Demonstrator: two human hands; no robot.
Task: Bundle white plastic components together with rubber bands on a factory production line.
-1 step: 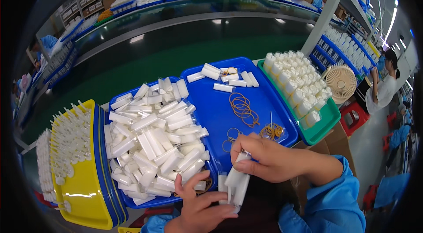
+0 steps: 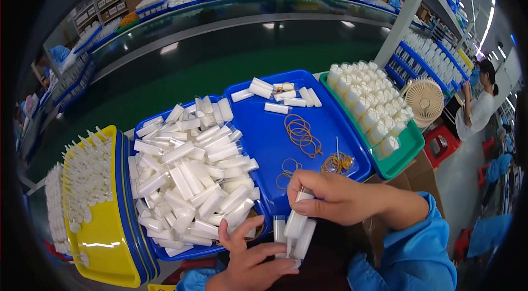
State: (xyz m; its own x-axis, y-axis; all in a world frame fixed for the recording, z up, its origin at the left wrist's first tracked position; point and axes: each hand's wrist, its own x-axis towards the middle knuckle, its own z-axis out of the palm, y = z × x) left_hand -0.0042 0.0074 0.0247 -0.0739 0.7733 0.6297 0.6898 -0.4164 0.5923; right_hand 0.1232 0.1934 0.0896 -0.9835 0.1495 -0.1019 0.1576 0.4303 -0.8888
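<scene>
Low at the front, my right hand [image 2: 338, 198] pinches a white oblong block in a clear plastic sleeve [image 2: 297, 224] between thumb and fingers. Below it, my left hand [image 2: 256, 258] closes its fingertips around the lower ends of a small bunch of the same sleeved blocks [image 2: 305, 240]. The blocks stand side by side, tilted, between both hands. Left of them, a blue tray [image 2: 190, 255] is heaped with loose sleeved blocks [image 2: 190, 181]. Beyond my hands lies a second blue tray [image 2: 258, 148], with several blocks at its far end and tan rubber bands [image 2: 302, 136] on its floor.
A green tray [image 2: 404, 164] at the right carries upright banded bundles [image 2: 371, 104]. On the left, a yellow tray [image 2: 104, 261] atop stacked blue ones holds thin white stemmed parts [image 2: 88, 175]. A green conveyor [image 2: 220, 51] runs behind. A beige fan [image 2: 424, 103] stands at the right; people work farther off.
</scene>
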